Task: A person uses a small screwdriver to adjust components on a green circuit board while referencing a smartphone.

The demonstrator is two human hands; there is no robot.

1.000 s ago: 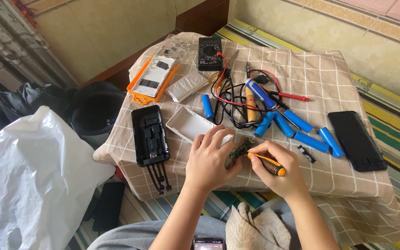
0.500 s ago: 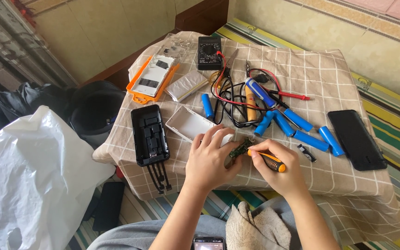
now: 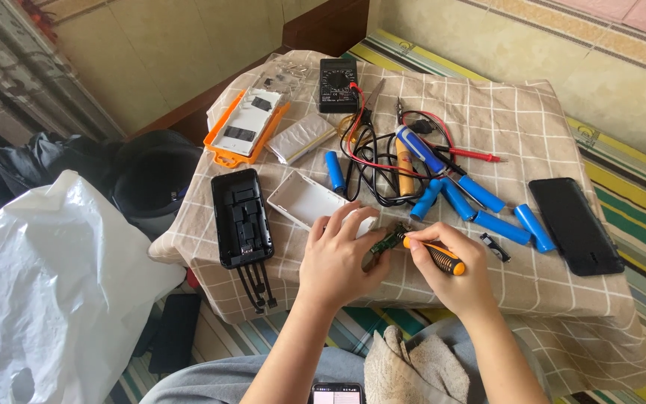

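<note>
the left hand pinches a small green circuit board at the near edge of the checked cloth — the right hand is closed around an orange-handled screwdriver, tip on the board. just beyond the board lies a white casing; farther off, blue battery cells and a black multimeter.

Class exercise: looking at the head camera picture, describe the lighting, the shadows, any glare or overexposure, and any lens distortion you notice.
Head view: soft, even daylight, with only faint shadows under the left hand and right hand; the white plastic bag looks nearly washed out; the black phone shows a dull sheen, no hard glare; the small green circuit board stays sharp; wide-angle stretch bends the table edges and walls near the corners.
</note>
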